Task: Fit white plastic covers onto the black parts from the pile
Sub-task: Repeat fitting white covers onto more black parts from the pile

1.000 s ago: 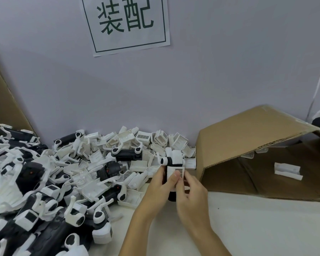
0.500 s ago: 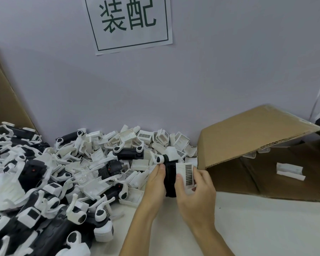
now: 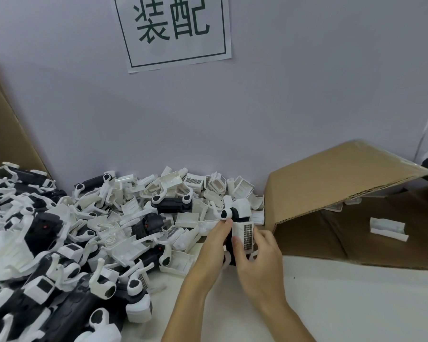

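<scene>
The person holds one black part (image 3: 230, 245) upright just at the right edge of the pile (image 3: 139, 225), above the white table (image 3: 344, 304). The left hand (image 3: 211, 245) grips the part from its left side; the fingertips curl round the top, just under a white round end piece. The right hand (image 3: 256, 250) pinches a white cover (image 3: 245, 234) with a grid label against the front of the part, the thumb on the near edge and the other fingers curled behind it. The cover lies on the part, but I cannot tell if it is already clicked fully into place; I judge that this is the pressing step of one unit.

About the whole task, much is left, I think. Behind and to the left of the held part, the pile has many loose white covers and some bare black parts mixed together. Further left of the pile, more black bodies with white pieces lie in a second heap (image 3: 35, 280); it may be finished units, but this is not sure. To the right of the pile, an open box (image 3: 331, 193) lies on its side with one white piece (image 3: 387, 228) inside, well apart from the hands.
</scene>
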Available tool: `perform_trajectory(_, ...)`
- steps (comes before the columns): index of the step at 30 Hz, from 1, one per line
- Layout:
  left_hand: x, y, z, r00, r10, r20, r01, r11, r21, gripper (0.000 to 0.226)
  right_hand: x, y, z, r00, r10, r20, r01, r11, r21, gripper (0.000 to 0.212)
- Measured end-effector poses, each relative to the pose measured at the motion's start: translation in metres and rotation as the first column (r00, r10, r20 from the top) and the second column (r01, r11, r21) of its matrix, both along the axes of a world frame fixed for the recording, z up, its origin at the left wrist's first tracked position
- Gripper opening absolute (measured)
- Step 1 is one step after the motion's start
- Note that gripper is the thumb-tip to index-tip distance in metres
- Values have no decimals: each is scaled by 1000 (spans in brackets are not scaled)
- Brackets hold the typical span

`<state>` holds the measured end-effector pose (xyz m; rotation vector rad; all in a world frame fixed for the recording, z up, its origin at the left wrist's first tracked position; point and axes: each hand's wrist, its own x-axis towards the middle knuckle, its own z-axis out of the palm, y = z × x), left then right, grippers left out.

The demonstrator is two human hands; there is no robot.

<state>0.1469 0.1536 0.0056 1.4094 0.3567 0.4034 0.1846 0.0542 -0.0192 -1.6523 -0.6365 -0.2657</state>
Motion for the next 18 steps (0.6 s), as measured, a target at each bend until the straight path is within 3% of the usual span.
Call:
perform_trajectory(8,-1,-2,6,998,32,59,-35,998,51,33,-1,-2,2,999,45,26,-45,999,-4,22)
perform_trajectory(15,-2,-8,5,997,63,34,-68,983,173,37,-7,-1,5,993,-29,111,35,998,-48,30)
perform_trajectory(18,-3,-7,7,998,37,52,-43,990,133,33,-7,-1,5,993,-52,101,58,997,-57,33)
